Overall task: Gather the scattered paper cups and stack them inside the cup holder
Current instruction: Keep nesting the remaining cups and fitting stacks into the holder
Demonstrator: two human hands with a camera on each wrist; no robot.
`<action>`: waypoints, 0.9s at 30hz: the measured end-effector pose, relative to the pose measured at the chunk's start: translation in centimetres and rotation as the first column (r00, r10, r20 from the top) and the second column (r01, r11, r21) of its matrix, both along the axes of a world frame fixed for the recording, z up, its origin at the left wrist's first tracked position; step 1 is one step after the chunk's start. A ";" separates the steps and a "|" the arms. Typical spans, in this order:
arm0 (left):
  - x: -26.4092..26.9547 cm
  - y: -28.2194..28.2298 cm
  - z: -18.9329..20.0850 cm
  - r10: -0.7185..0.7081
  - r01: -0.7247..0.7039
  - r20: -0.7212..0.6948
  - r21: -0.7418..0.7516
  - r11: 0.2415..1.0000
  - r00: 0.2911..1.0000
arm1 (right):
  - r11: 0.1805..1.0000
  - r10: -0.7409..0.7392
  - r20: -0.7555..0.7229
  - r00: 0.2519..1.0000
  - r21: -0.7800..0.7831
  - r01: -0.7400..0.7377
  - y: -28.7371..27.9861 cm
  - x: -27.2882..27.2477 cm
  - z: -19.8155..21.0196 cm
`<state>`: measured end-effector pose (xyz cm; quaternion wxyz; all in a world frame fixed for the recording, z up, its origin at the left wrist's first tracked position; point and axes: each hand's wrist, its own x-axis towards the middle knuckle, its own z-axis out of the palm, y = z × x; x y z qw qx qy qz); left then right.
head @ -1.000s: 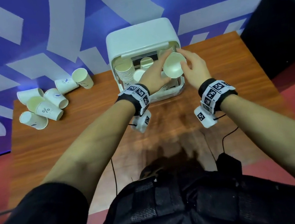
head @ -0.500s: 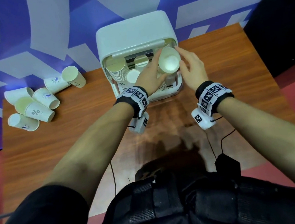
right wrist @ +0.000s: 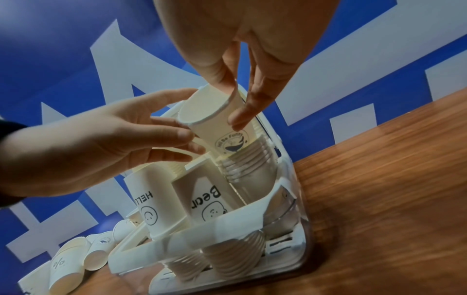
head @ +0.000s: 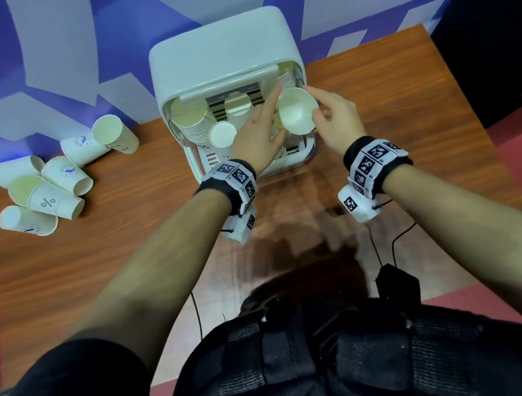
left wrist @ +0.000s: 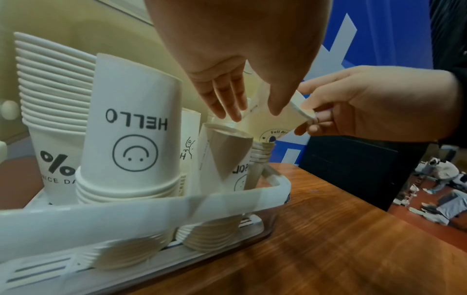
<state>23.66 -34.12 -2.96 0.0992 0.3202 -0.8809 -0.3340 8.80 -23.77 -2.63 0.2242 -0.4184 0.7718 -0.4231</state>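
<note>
Your right hand (right wrist: 242, 83) pinches the cup (right wrist: 220, 127) at its rim, upper centre; the left hand (right wrist: 106, 139), fingers relaxed, steadies it. Straighten the tilted cup over the stack (right wrist: 250, 165), then press it home.

wooden table (head: 414, 149) | cup holder (head: 218, 49) | scattered paper cups (head: 50, 190)

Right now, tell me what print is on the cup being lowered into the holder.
The cup is white with a dark round whale-like logo; right wrist view shows it best.

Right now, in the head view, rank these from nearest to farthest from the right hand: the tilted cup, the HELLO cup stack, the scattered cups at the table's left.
1. Tilted cup, at the right hand.
2. HELLO cup stack, holder's left half.
3. Scattered cups, table's far left.
</note>
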 end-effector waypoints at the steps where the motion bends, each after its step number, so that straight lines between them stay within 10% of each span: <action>1: 0.1 0.0 -0.1 -0.001 0.001 0.008 -0.028 1.000 1.000 | 1.000 -0.005 0.021 1.000 -0.011 0.005 -0.1 -0.1 -0.2; 15: -0.8 -0.5 -0.7 0.018 -0.008 0.061 -0.157 0.988 0.998 | 0.996 0.069 -0.103 0.992 0.065 -0.062 -1.0 -0.3 -0.8; 27: -0.1 -0.2 -2.2 -0.150 0.284 0.441 -0.254 0.925 0.885 | 0.917 0.215 -0.193 0.957 0.379 -0.129 -0.2 0.9 -2.6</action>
